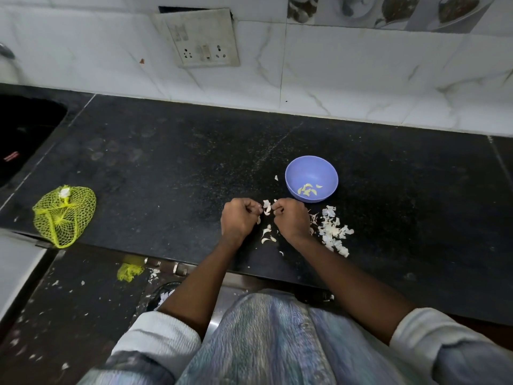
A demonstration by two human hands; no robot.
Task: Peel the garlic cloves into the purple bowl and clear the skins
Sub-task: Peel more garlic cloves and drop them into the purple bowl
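Garlic skin (266, 207) pinched between my left hand (241, 218) and right hand (291, 218); I peel gently, then drop the clove in the round purple plastic bowl (327, 169) at one o'clock.

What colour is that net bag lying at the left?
Bright yellow mesh bag, clearest in the head view.

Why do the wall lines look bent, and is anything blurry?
Head view: the wide lens bows the counter edge and wall tiles; the bottom edge, with sleeves and clothing, is smeared; the bowl and skins stay fairly sharp; light is dim and even, with no glare on the dark counter.
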